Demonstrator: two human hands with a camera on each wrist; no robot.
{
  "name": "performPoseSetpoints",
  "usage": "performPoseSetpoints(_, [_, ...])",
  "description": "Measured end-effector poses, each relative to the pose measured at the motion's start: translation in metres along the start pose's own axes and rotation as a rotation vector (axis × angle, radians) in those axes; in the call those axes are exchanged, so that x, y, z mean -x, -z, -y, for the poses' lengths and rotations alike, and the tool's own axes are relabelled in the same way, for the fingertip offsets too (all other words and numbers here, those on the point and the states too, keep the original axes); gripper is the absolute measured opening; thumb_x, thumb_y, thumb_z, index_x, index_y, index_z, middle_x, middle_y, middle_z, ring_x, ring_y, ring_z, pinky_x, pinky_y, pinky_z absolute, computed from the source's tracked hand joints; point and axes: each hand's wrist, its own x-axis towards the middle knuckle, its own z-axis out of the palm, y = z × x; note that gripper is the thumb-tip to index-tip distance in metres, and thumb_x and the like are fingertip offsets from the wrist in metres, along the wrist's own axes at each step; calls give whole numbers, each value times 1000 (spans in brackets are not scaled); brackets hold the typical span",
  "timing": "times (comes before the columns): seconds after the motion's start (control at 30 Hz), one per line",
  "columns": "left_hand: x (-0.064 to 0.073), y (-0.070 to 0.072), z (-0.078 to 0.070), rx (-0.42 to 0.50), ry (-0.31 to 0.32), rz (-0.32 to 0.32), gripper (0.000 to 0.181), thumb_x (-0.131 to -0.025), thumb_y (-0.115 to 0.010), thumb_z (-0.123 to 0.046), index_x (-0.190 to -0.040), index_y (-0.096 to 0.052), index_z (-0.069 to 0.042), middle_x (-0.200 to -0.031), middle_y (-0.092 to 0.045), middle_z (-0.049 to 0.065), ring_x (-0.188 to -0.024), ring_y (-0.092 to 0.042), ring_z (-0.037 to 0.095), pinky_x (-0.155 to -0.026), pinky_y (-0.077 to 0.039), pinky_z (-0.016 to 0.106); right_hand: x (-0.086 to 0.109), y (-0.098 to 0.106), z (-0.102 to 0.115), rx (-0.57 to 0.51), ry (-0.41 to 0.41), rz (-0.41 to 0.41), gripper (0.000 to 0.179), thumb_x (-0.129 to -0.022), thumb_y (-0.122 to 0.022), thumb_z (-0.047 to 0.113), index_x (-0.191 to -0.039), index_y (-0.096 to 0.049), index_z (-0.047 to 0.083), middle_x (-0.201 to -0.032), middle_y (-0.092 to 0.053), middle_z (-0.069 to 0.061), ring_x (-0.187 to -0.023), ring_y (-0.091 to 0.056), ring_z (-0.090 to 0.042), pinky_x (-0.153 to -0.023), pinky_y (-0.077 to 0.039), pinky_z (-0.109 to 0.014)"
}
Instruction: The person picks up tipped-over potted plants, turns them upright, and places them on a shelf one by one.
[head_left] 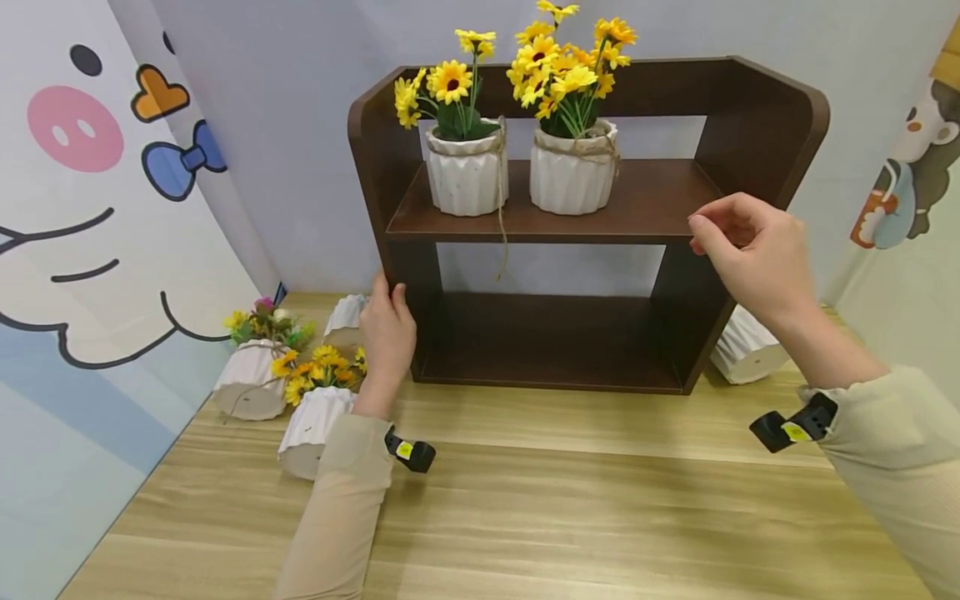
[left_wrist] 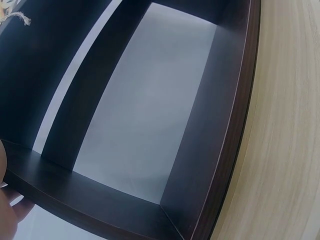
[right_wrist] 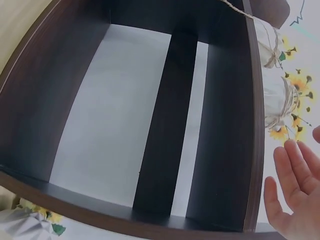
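A dark brown two-tier shelf (head_left: pixel 547 342) stands on the wooden table. On its upper board sit two white fluted pots of yellow flowers, a left pot (head_left: pixel 467 179) and a right pot (head_left: pixel 570 179), both tied with twine. My left hand (head_left: pixel 388 333) grips the front edge of the shelf's left side panel, thumb on the inner side and fingers outside. Near the right end of the upper board, my right hand (head_left: pixel 765 250) is raised with loosely bent fingers and nothing in it. In the right wrist view its fingers (right_wrist: pixel 295 170) are apart.
Left of the shelf, a pot with mixed flowers (head_left: pixel 251 387) and a pot with yellow flowers (head_left: pixel 311 429) lie tipped over. Another white pot (head_left: pixel 345 321) is partly behind my left hand. A further white pot (head_left: pixel 746 350) lies right of the shelf.
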Motion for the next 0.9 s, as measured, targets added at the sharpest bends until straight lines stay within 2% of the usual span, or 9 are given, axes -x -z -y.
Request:
performPoseSetpoints(0.23, [1, -1, 0, -1, -4, -5, 33, -98, -39, -21, -115, -49, 6, -94, -61, 29, -86, -57, 47, -75, -43, 53, 8, 10, -6, 38, -12, -10, 20, -87, -58, 21, -86, -64, 2, -62, -56, 27, -58, -55, 8, -54, -37, -13])
performPoseSetpoints(0.5, [0, 0, -1, 11, -3, -13, 27, -96, -43, -15, -113, -50, 6, -91, -61, 28, -84, -58, 46, -72, -44, 53, 15, 23, -21, 61, -61, -14, 23, -88, -57, 23, -86, -63, 2, -61, -55, 27, -57, -54, 9, -57, -39, -7])
performPoseSetpoints(0.73, [-1, 0, -1, 9, -10, -16, 28, -96, -44, -14, -115, -50, 6, -94, -61, 28, -85, -58, 45, -74, -44, 52, 25, 38, -32, 91, -148, 26, 25, -88, -57, 25, -88, -63, 1, -59, -55, 29, -56, -53, 10, -51, -36, -13])
performPoseSetpoints(0.9, [1, -1, 0, 8, -4, -13, 28, -96, -44, -13, -117, -49, 5, -95, -61, 28, -85, -58, 45, -75, -45, 52, 30, 43, -39, 117, -148, 49, 24, -87, -58, 25, -85, -63, 2, -58, -55, 29, -54, -52, 10, -49, -34, -16])
